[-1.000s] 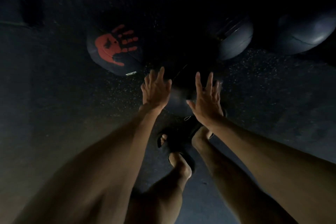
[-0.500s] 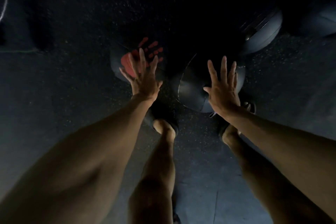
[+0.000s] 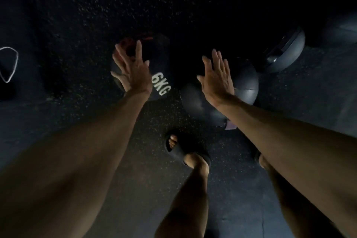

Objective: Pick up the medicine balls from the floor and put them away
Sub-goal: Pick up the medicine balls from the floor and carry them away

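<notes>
Dim gym floor (image 3: 77, 15). A person bends down, both hands spread wide and empty: left hand (image 3: 133, 75) over a black 6KG ball (image 3: 160, 85), right hand (image 3: 216, 81) over a plain dark ball (image 3: 199, 102). A third ball (image 3: 286, 52) lies nearby. None appears lifted or put away yet.

Exposure: very dim, underexposed throughout. Light: weak, strongest low in frame, catching the forearms (image 3: 77, 150), left hand (image 3: 133, 75) and right hand (image 3: 217, 81); the far floor (image 3: 77, 15) falls to near black. Highlights: faint sheen on the dark ball (image 3: 246, 85); white lettering on the 6KG ball (image 3: 161, 84) readable. Sharpness: soft, grainy; fingertips (image 3: 138, 44) smeared. Distortion: wide-angle stretch, limbs swollen toward lower corners.
</notes>
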The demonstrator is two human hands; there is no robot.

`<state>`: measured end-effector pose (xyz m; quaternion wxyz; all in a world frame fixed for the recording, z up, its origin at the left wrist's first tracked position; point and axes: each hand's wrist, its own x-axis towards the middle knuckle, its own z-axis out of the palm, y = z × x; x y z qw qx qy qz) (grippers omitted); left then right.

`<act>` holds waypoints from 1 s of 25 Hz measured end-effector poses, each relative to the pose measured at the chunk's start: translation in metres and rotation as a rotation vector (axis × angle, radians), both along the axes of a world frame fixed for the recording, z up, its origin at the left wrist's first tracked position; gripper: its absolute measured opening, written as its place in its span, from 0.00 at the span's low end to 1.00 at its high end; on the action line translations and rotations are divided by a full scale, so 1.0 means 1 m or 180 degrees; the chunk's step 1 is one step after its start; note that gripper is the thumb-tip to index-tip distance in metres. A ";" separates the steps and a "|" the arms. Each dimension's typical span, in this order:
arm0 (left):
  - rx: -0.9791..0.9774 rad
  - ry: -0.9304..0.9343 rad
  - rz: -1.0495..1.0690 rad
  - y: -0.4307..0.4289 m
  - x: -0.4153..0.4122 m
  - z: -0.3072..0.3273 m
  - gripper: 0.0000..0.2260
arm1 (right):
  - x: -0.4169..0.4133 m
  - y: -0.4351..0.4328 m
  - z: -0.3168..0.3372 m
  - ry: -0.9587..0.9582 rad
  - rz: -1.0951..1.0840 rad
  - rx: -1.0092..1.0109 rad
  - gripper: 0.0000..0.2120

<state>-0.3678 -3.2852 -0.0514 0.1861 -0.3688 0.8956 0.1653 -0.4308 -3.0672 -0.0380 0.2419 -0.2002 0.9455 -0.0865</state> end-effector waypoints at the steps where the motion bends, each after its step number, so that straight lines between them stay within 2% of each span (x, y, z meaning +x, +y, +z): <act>1: 0.0059 0.0130 -0.0158 -0.003 -0.004 0.002 0.29 | -0.011 -0.013 0.005 0.0122 -0.0030 -0.0077 0.30; 4: 0.0124 0.0029 -0.0686 -0.003 0.013 0.000 0.34 | 0.005 -0.003 0.016 0.0428 0.0018 0.0020 0.32; 7: 0.0145 -0.0233 -0.0557 -0.034 0.002 -0.004 0.40 | 0.047 0.024 0.012 0.0133 0.0000 0.0400 0.41; 9: 0.0149 -0.0373 -0.0459 -0.062 -0.016 -0.001 0.40 | 0.044 0.017 0.003 0.0034 -0.0038 0.0306 0.43; 13: 0.0290 -0.0448 0.0042 -0.082 -0.023 -0.001 0.41 | -0.015 -0.032 -0.003 0.0081 0.0014 0.0144 0.38; 17: 0.0291 -0.0494 0.0044 -0.086 -0.004 0.001 0.41 | -0.079 -0.076 -0.001 0.0047 -0.0012 0.0075 0.31; 22: 0.0554 -0.0754 0.0158 -0.071 -0.003 0.016 0.38 | -0.074 -0.079 0.006 0.0016 0.0141 0.0204 0.32; 25: 0.0453 -0.0767 0.0181 -0.065 0.011 0.044 0.36 | -0.047 -0.082 0.029 0.0210 0.0329 0.0146 0.32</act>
